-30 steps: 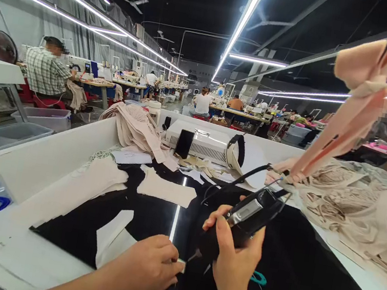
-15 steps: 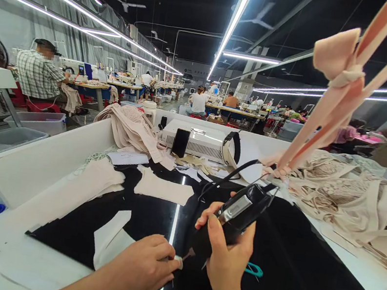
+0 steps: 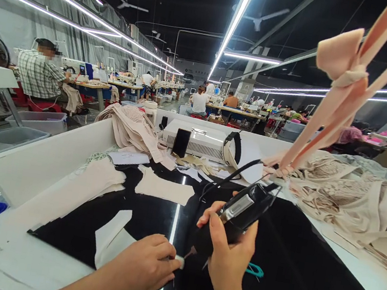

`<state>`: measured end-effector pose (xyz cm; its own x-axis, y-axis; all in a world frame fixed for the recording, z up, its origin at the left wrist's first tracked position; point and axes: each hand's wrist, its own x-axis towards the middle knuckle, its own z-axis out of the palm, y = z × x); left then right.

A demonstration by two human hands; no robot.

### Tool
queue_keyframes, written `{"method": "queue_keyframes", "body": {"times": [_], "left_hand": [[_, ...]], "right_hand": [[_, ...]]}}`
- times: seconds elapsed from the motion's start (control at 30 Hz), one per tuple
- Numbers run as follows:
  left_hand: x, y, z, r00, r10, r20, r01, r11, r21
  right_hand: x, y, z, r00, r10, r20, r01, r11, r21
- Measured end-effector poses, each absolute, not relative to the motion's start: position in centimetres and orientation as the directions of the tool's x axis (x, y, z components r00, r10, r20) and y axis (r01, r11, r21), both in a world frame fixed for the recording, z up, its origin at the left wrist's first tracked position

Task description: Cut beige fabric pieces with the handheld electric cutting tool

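My right hand (image 3: pixel 230 257) is wrapped around a black corded hand-held tool (image 3: pixel 244 205) with a shiny metal plate on its side. Peach fabric straps (image 3: pixel 350 92), knotted together, run up from the tool's top end. The tool's narrow tip points down and left, close beside my left fingertips. My left hand (image 3: pixel 148 258) has its fingers pressed together on a white fabric piece (image 3: pixel 113 238). Part of that fabric lies folded on the black work surface (image 3: pixel 280 268) left of the hand, and a small edge shows at the fingertips. My palm hides its middle.
A turquoise snips-like tool (image 3: pixel 254 270) lies right of my right hand. Beyond are a pale cut piece (image 3: pixel 164 187), a phone (image 3: pixel 181 143) and a white vented box (image 3: pixel 196 138). Beige fabric is heaped at left (image 3: pixel 129 127) and right (image 3: pixel 362 198). Co-workers sit at sewing machines farther off.
The view has shifted very slightly. Both hands keep nearly the same places, the tool still in my right and the fabric piece under my left fingers.
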<state>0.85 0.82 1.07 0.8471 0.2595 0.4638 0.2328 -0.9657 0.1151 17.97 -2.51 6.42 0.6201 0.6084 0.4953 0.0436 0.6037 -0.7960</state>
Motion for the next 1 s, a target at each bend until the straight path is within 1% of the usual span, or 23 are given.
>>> {"method": "queue_keyframes", "body": {"times": [0.17, 0.67, 0.9, 1.0], "left_hand": [[0.78, 0.83, 1.35, 0.858, 0.262, 0.442, 0.219, -0.965, 0.146], [0.45, 0.62, 1.48, 0.867, 0.288, 0.407, 0.243, -0.957, 0.159], [0.54, 0.71, 0.95, 0.853, 0.288, 0.434, 0.240, -0.957, 0.164], [0.45, 0.81, 0.73, 0.851, 0.281, 0.445, 0.238, -0.960, 0.150]], "right_hand": [[17.91, -2.67, 6.13, 0.608, 0.611, 0.508, 0.065, 0.599, -0.798], [18.05, -2.62, 6.10, 0.591, 0.603, 0.535, 0.091, 0.609, -0.788], [17.92, -2.84, 6.49, 0.636, 0.599, 0.487, 0.078, 0.578, -0.812], [18.04, -2.77, 6.56, 0.636, 0.584, 0.504, 0.085, 0.596, -0.798]]}}
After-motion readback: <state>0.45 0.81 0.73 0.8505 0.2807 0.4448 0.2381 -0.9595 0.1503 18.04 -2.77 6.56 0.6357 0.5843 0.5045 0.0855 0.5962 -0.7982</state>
